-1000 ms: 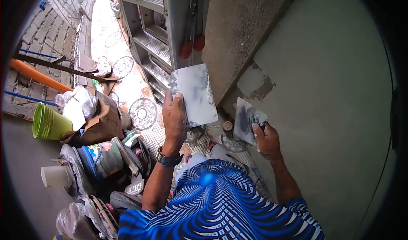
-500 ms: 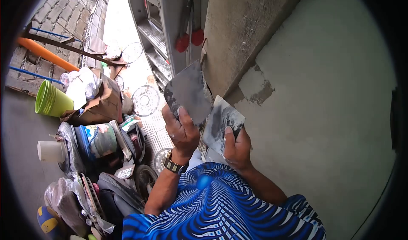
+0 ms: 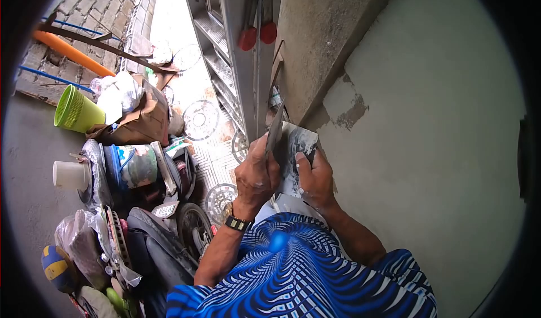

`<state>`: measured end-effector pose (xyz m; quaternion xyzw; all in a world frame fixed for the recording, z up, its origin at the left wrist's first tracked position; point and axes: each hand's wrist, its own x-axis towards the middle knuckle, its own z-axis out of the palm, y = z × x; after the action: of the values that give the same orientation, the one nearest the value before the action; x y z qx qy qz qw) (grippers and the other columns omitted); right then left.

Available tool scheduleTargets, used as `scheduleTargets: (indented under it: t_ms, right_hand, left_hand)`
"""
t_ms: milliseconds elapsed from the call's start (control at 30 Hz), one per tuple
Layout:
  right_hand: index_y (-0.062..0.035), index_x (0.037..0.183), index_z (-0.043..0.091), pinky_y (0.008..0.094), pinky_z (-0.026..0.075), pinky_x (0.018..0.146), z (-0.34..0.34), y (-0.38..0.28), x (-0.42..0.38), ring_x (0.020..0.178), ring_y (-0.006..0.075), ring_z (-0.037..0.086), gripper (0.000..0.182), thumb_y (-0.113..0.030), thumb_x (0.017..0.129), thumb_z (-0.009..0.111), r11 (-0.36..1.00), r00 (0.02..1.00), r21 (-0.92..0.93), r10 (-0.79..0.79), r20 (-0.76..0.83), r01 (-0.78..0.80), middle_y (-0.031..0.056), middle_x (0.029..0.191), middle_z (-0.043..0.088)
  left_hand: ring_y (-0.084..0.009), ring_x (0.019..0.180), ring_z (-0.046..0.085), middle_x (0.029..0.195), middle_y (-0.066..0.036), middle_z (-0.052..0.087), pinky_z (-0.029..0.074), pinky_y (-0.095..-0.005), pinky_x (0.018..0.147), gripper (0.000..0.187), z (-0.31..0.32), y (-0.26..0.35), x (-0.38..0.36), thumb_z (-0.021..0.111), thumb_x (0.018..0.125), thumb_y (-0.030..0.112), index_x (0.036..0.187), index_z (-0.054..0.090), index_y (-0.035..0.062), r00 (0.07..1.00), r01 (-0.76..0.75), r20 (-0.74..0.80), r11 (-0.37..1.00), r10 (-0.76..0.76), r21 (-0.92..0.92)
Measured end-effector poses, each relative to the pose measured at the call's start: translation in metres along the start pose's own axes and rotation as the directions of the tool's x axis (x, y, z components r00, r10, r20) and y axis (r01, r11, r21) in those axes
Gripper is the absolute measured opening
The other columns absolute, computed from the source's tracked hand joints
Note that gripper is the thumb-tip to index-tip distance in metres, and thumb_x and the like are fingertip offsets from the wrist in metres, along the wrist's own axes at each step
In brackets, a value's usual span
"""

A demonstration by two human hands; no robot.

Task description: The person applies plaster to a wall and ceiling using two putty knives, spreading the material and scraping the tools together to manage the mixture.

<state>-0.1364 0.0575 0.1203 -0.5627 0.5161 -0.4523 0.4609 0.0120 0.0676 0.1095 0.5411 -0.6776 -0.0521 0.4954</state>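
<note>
My left hand grips a thin dark flat plate, now turned nearly edge-on and upright. Beside it, my right hand holds a second flat plate, smeared with white paste, with the thumb on its face. The left plate's edge is near or over the second plate's left side; whether they touch cannot be made out. White residue marks the fingers of both hands.
A metal ladder stands ahead, beside a rough concrete ledge. The pale wall on the right has a bare patch. At left are a green basket, a cardboard box, buckets, a ball and a motorcycle wheel.
My left hand has turned its plate from face-on to nearly edge-on and brought it closer to the right plate. The camera view has shifted slightly.
</note>
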Motion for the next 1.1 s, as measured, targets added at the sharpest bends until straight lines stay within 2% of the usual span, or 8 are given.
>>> scheduleTargets:
  t_ms: [467,567,600,633,700,767,933,1100]
  right_hand:
    - [0.0036,0.117,0.059,0.0270,0.051,0.081,-0.003,-0.014,-0.018,0.086,0.0100,0.061,0.026,-0.014,0.098,0.055,0.757,0.932,0.544,0.320,0.173,-0.361,0.0039,0.101,0.064]
    - [0.0036,0.117,0.058,0.0291,0.052,0.078,-0.018,-0.008,-0.006,0.082,0.0085,0.059,0.026,-0.015,0.099,0.054,0.891,0.957,0.356,0.236,0.167,-0.282,0.0023,0.100,0.063]
    - [0.0039,0.117,0.058,0.0319,0.051,0.076,-0.033,-0.004,0.003,0.084,0.0131,0.060,0.023,-0.007,0.096,0.054,0.959,0.963,-0.215,0.221,0.155,-0.186,0.0047,0.096,0.063]
    - [0.0039,0.115,0.058,0.0326,0.051,0.077,-0.034,-0.007,0.011,0.086,0.0154,0.060,0.024,-0.005,0.094,0.054,0.838,0.976,-0.524,-0.048,0.214,0.156,0.0064,0.095,0.063]
    - [0.0039,0.112,0.059,0.0339,0.049,0.078,-0.032,-0.012,0.026,0.091,0.0200,0.060,0.025,-0.001,0.088,0.055,0.092,0.740,-0.777,-0.393,0.546,0.622,0.0098,0.095,0.062]
    - [-0.0002,0.108,0.065,0.0461,0.043,0.086,-0.029,-0.005,0.048,0.094,0.0297,0.056,0.029,-0.010,0.082,0.055,-0.273,0.710,-0.734,-0.198,0.675,0.622,0.0134,0.097,0.059]
    - [0.0033,0.122,0.063,0.0543,0.035,0.098,-0.078,0.085,0.140,0.111,0.0379,0.052,0.039,-0.017,0.092,0.048,-0.833,0.596,-0.222,0.153,0.788,0.507,0.0201,0.116,0.060]
    - [0.0042,0.127,0.060,0.0535,0.033,0.101,-0.097,0.061,0.183,0.119,0.0366,0.049,0.044,-0.022,0.096,0.045,-0.845,0.622,0.031,0.418,0.663,0.534,0.0206,0.124,0.058]
  left_hand:
    - [-0.0369,0.060,0.064,0.075,-0.020,0.065,0.050,-0.0435,0.055,0.033,-0.049,0.023,-0.094,0.050,0.097,0.008,0.129,0.052,0.0011,0.922,0.379,0.109,0.923,-0.372,-0.059]
    - [-0.0411,0.062,0.063,0.075,-0.023,0.064,0.048,-0.0467,0.056,0.031,-0.047,0.021,-0.124,0.049,0.099,0.012,0.128,0.052,0.0018,0.863,0.505,0.108,0.852,-0.494,-0.138]
    - [-0.0421,0.062,0.062,0.075,-0.024,0.063,0.047,-0.0473,0.056,0.030,-0.045,0.017,-0.134,0.049,0.099,0.011,0.127,0.052,0.0018,0.851,0.525,0.114,0.837,-0.513,-0.153]
    - [-0.0430,0.063,0.062,0.075,-0.025,0.063,0.047,-0.0479,0.056,0.030,-0.046,0.015,-0.142,0.049,0.099,0.011,0.127,0.052,0.0018,0.839,0.544,0.121,0.823,-0.531,-0.164]
    - [-0.0451,0.065,0.060,0.076,-0.028,0.061,0.046,-0.0487,0.058,0.028,-0.050,0.016,-0.152,0.048,0.099,0.012,0.123,0.052,-0.0014,0.781,0.624,0.161,0.761,-0.603,-0.176]
    - [-0.0453,0.066,0.060,0.075,-0.028,0.061,0.046,-0.0481,0.058,0.026,-0.053,0.020,-0.158,0.047,0.099,0.012,0.120,0.052,-0.0027,0.739,0.673,0.179,0.723,-0.649,-0.157]
    - [-0.0458,0.070,0.061,0.073,-0.027,0.061,0.046,-0.0498,0.062,0.025,-0.052,0.017,-0.181,0.046,0.100,0.014,0.120,0.052,0.0011,0.712,0.702,0.161,0.693,-0.683,-0.164]
    - [-0.0497,0.075,0.060,0.078,-0.029,0.061,0.044,-0.0532,0.064,0.025,-0.033,0.009,-0.197,0.045,0.099,0.015,0.118,0.052,0.0008,0.735,0.669,0.053,0.710,-0.676,-0.220]
